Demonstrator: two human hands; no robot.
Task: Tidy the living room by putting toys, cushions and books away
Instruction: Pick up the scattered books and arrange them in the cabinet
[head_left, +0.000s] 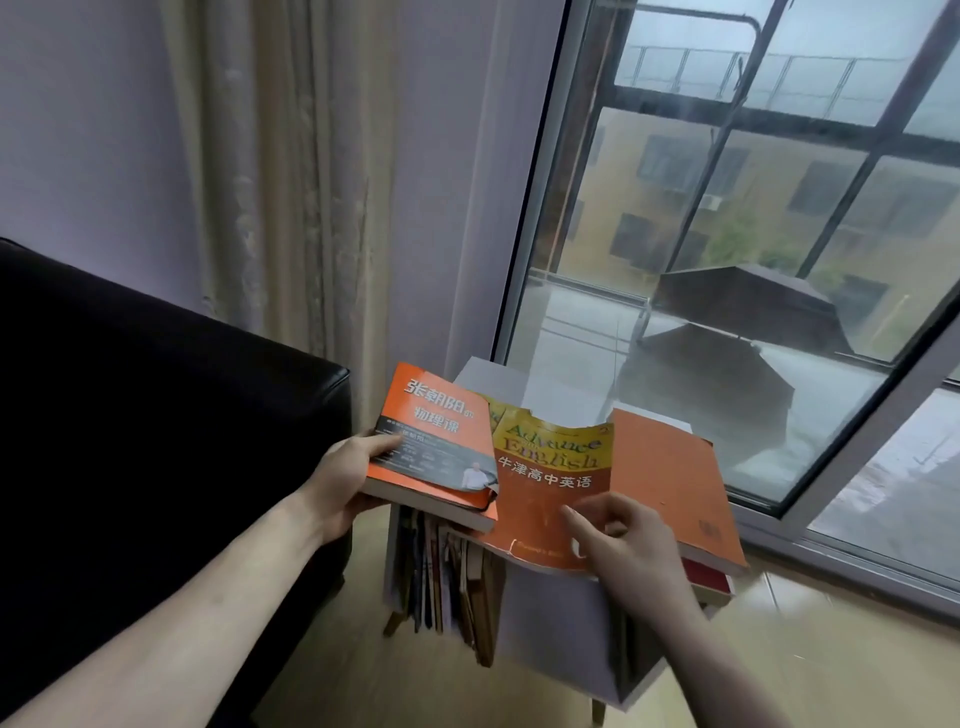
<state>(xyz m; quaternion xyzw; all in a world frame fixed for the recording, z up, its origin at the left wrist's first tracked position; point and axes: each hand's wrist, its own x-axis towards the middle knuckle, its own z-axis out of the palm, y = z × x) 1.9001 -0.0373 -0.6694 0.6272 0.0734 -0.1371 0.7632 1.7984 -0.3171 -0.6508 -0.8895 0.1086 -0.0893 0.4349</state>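
Black sofa (130, 389) fills the left edge, its padded arm ending just left of the books; beige curtain (291, 182) hangs behind it against a pale lilac wall (78, 104); left hand (345, 480) reaches in from lower left, grip wrapped round the near-left corner of an orange paperback (434, 452) with white Chinese title, thumb on the cover, fingers under; that book is held tilted, above the left end of a small white bookcase (550, 618), overlapping the next book's left edge; under it, in the bookcase's left compartment, a row of thin books (447, 577) stands upright, spines down out of view; middle: an orange-yellow textbook (550, 483) marked "Advance English" lies on the bookcase top, cover worn, top edge torn, front edge bowing up; right hand (623, 540) sits over its lower right corner, grip loosely curled, index fingertip touching the cover, holding nothing; cannot tell if thumb presses too; right of it a plain orange book (670, 478) lies flat, back cover up, partly under the hand, with a red book (706, 579) peeking out beneath at the right end; bookcase's wooden leg (598, 712) on pale wood floor (805, 665); far right, large window (753, 234) with dark frames, wet balcony, two open umbrellas (727, 364) outside, yellow building beyond.
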